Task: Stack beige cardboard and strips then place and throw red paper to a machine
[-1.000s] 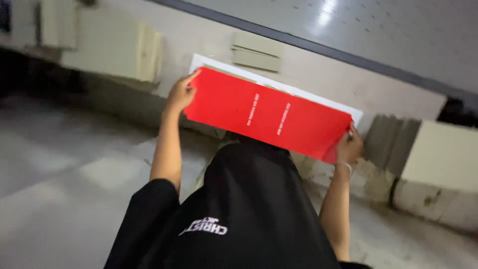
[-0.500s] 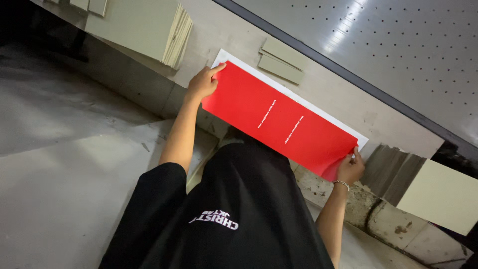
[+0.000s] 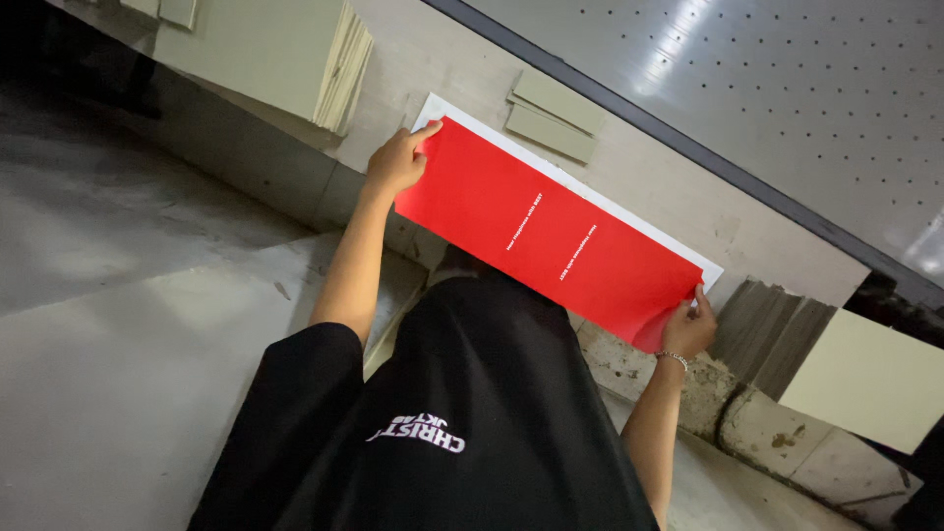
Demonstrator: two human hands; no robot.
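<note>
Red rectangular printed sheet with small white lettering is held flat above a white sheet lying on the grey counter. Left hand has its grip pinched on the sheet's far corner; right hand pinches the opposite corner. Two beige cardboard strips lie just beyond, and a stack of cream boards sits to the left.

You've got a bright red sheet with tiny white lettering, white sheet under it. Beige card stacks around, grey dotted panel, black shirt.
</note>
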